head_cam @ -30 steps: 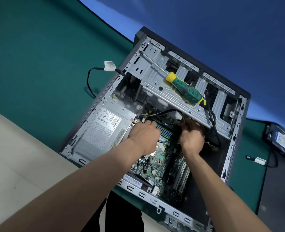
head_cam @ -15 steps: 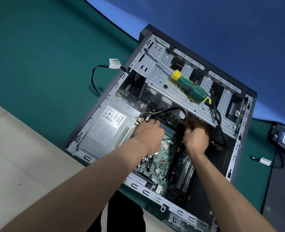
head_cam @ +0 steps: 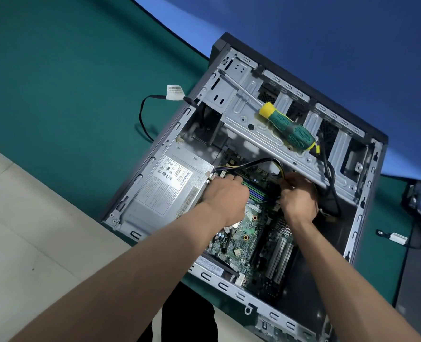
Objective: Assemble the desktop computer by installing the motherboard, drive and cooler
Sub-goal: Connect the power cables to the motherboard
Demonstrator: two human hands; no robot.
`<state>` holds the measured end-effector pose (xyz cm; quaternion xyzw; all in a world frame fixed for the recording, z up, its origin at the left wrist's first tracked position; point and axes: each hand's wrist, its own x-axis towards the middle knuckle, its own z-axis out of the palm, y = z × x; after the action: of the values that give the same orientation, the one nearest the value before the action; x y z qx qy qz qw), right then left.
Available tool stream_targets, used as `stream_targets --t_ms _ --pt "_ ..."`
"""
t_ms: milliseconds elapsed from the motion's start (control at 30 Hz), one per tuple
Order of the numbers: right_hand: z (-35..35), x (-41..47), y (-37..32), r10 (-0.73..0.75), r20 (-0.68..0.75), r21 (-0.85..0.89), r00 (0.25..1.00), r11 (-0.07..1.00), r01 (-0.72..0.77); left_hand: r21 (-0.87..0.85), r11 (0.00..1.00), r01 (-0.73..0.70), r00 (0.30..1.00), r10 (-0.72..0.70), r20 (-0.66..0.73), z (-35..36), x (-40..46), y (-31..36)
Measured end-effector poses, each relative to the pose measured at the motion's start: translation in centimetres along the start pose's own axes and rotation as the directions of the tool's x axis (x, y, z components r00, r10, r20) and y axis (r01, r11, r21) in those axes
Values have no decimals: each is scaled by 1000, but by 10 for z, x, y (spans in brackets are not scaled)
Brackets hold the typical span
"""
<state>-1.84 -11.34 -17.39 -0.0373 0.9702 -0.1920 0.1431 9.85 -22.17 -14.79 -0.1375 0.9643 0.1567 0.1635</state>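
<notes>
Both my hands work over the motherboard (head_cam: pixel 251 233): right hand (head_cam: pixel 297 198) fingers pinch a power cable (head_cam: pixel 249 164), left hand (head_cam: pixel 225 195) fingers press flat. Forcing it misaligned could bend pins.

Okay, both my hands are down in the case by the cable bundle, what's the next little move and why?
Probably press the connector home with the right hand: it pinches the power cable beside the memory slots, while the left hand rests on the motherboard.

Screwdriver (head_cam: pixel 287 126) lies on the drive cage (head_cam: pixel 259 134) (behind the motherboard (head_cam: pixel 251 228)).
</notes>
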Motion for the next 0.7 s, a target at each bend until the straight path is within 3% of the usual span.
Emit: stream_targets --t_ms 200,333,433,533,700 --pt "8 -5 -1 70 3 14 998 997 -70 13 1000 2 1000 -2 -5 -1 -2 0" --pt "9 -6 -1 114 -10 128 993 985 -112 18 1000 -15 1000 16 -19 0 1 1" --pt "9 -5 -6 129 22 98 991 987 -131 15 1000 -10 999 11 -50 1 3 -2" --pt "4 -12 -7 94 92 130 991 986 -106 11 1000 -8 999 8 -49 2 4 0" --pt "-1 -42 8 -79 32 55 996 995 77 7 1000 -13 998 13 -54 5 5 0"
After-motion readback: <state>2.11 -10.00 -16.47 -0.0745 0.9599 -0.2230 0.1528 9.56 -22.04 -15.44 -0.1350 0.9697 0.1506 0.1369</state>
